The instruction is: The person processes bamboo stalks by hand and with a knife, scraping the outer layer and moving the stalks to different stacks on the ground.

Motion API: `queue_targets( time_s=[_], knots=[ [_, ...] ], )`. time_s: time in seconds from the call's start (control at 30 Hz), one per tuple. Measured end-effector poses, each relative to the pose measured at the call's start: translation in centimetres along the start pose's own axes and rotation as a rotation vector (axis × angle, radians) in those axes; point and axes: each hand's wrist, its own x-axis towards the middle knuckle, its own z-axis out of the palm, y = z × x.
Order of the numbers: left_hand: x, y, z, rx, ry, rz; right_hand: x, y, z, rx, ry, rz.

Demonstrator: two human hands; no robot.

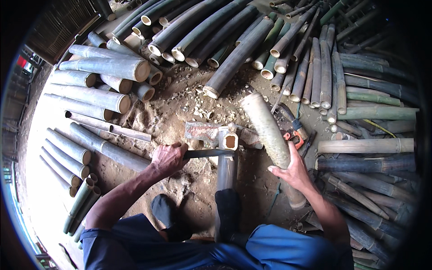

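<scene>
My left hand (170, 158) is closed round the handle end of a dark, narrow blade (209, 154). The blade points right, its tip reaching the bamboo pole (227, 173) between my feet. At the pole's far end is a squarish pale rim (231, 141) with a brown centre. My right hand (294, 173) grips a thick pale wooden club (265, 123), worn rough along one side. The club is tilted, its far end leaning left, and hangs right of the pole. My dark-covered foot (227, 209) rests on the pole's near part.
Cut bamboo poles lie stacked at the left (105, 67), along the back (216, 31) and at the right (369, 146). Wood chips (209, 105) litter the brown ground. An orange-handled tool (296, 136) lies beyond the club. A weathered wooden block (201, 130) sits by the pole's far end.
</scene>
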Motion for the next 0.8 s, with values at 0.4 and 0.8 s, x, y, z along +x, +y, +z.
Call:
queue_targets(
  time_s=[0.4,0.8],
  knots=[
    [1.2,-0.8,0.9,0.128,-0.182,-0.036,9.1,0.1,0.8,-1.109,-0.257,-0.973],
    [0.8,-1.6,2.6,0.110,-0.025,-0.047,8.6,-2.6,2.0,-0.955,-0.377,-1.244]
  ],
)
